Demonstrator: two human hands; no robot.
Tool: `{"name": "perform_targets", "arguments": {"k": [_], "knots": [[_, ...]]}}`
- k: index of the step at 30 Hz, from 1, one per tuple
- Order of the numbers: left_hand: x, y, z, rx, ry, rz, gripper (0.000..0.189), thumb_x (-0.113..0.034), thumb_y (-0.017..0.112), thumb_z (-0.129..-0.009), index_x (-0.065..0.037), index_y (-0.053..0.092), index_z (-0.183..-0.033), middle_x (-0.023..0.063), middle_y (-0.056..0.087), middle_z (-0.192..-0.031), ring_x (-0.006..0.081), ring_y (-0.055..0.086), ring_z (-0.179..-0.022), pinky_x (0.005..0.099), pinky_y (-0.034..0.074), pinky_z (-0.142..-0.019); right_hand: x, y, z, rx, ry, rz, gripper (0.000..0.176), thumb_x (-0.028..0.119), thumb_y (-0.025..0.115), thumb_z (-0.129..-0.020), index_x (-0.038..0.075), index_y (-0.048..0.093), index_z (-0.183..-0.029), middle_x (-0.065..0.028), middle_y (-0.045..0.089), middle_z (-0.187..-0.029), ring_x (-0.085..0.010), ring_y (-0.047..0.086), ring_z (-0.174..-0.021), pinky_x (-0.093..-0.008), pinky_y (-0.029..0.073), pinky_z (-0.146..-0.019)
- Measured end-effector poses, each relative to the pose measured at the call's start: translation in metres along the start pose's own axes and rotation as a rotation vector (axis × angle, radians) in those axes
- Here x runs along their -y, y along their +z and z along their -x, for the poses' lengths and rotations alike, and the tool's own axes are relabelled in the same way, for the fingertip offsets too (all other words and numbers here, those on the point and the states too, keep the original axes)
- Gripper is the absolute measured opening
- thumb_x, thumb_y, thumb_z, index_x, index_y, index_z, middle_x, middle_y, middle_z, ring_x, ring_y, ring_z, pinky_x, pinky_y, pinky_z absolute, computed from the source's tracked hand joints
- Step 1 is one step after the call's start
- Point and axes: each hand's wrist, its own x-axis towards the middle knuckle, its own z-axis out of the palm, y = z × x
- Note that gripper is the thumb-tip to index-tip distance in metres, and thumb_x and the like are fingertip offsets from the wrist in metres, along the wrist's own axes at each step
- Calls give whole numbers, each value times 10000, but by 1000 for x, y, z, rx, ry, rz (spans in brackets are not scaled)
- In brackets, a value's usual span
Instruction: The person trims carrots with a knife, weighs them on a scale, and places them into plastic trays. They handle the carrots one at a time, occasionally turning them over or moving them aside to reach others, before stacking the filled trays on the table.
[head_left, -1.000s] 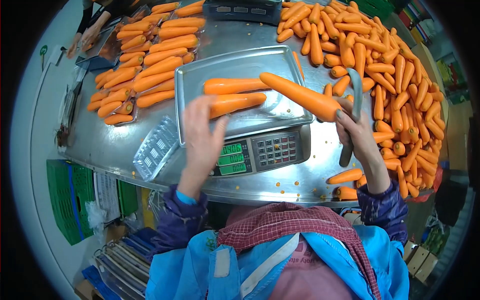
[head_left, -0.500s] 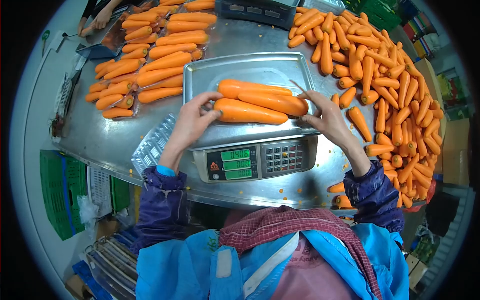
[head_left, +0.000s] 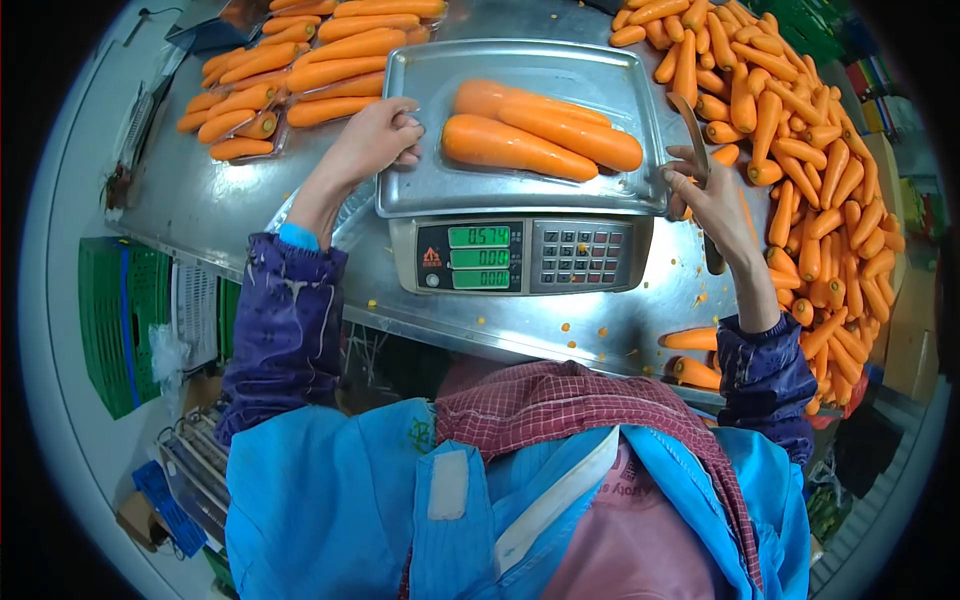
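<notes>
Three carrots [head_left: 545, 140] lie side by side, apparently in a clear plastic tray, on the steel pan [head_left: 520, 200] of a weighing scale [head_left: 465, 255]. The scale's top display reads about 0.574. My left hand [head_left: 375, 143] is at the pan's left edge, its fingers curled in with nothing visible in them. Off the pan's right edge, my right hand [head_left: 712, 200] grips a knife [head_left: 690, 130], its curved blade pointing up and away and its dark handle showing below the hand. Neither hand touches the carrots.
Packed trays of carrots [head_left: 340, 75] stand at the back left on the steel table [head_left: 175, 200]. A large heap of loose carrots [head_left: 800, 150] covers the right side. Two carrots [head_left: 695, 355] lie near the front edge. Green crates [head_left: 105, 320] stand lower left.
Both hands have drawn off the carrots, left hand to the left and right hand to the right with the knife. The reading rose from about 0.406 to 0.574. The view has shifted.
</notes>
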Motion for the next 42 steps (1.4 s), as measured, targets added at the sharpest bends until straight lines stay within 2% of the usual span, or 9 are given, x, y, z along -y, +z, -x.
{"name": "perform_targets", "arguments": {"k": [6, 8, 10, 14, 16, 26, 32, 34, 42], "knots": [[3, 12, -8, 209, -119, 132, 383, -32, 517, -857, 91, 437, -1211, 75, 528, -842, 163, 627, -777, 225, 542, -648, -6, 13, -15, 39, 3, 160, 371, 128, 581, -814, -81, 511, -1113, -84, 625, -707, -102, 568, -536, -237, 439, -457], [23, 20, -19, 183, -19, 155, 386, 37, 511, -802, 141, 434, -1166, 120, 597, -761, 178, 647, -680, 248, 546, -592, -12, 22, -28, 22, -22, 326, 352, 110, 576, -764, -50, 522, -1072, -60, 614, -652, -112, 580, -518, -254, 442, -435], [28, 24, -17, 159, -39, 313, 385, 43, 496, -813, 113, 388, -1176, 112, 567, -762, 206, 650, -688, 267, 551, -596, -35, 30, -42, 18, -38, 263, 362, 65, 575, -737, -53, 504, -1072, -63, 605, -665, -115, 579, -537, -252, 425, -421], [24, 27, -13, 109, -46, 423, 308, 76, 483, -798, 56, 398, -1093, 83, 465, -839, 213, 637, -667, 276, 556, -594, 6, 24, -40, 202, 154, -98, 300, -18, 569, -712, -35, 487, -1000, -56, 584, -693, -101, 580, -546, -198, 382, -390], [24, 17, -16, 133, -58, 470, 328, 89, 482, -788, 54, 396, -1102, 90, 444, -876, 213, 635, -662, 270, 550, -575, 18, 25, -43, 163, 154, -133, 299, -28, 565, -712, -32, 482, -999, -56, 577, -711, -99, 580, -544, -192, 373, -378], [25, -103, -95, -92, 25, 444, 357, 58, 466, -810, 37, 455, -1167, 91, 592, -872, 160, 628, -703, 239, 545, -629, 95, 58, -170, 216, 4, -144, 247, 56, 585, -747, -29, 527, -972, -58, 599, -763, -89, 613, -609, -187, 387, -397], [35, -180, -164, -251, 86, 396, 297, 115, 413, -796, 81, 561, -1051, 1, 489, -722, 74, 490, -581, 192, 438, -497, 132, 122, -274, 204, 47, -244, 217, 62, 625, -763, 4, 538, -952, -62, 612, -762, -133, 640, -640, -214, 379, -406], [41, -203, -185, -265, 55, 279, 242, 38, 424, -874, 57, 553, -1079, 9, 507, -723, 61, 484, -543, 180, 419, -480, 139, 139, -306, 198, 23, -262, 264, 16, 626, -748, 6, 516, -988, -72, 609, -765, -148, 640, -618, -226, 376, -399], [72, -222, -270, -443, 39, 173, 267, 20, 395, -868, 53, 590, -1046, 30, 548, -681, 79, 493, -535, 206, 399, -485, 123, 186, -389, 32, 27, -229, 271, -22, 602, -731, -4, 512, -986, -81, 602, -725, -161, 625, -564, -254, 367, -382]]}}
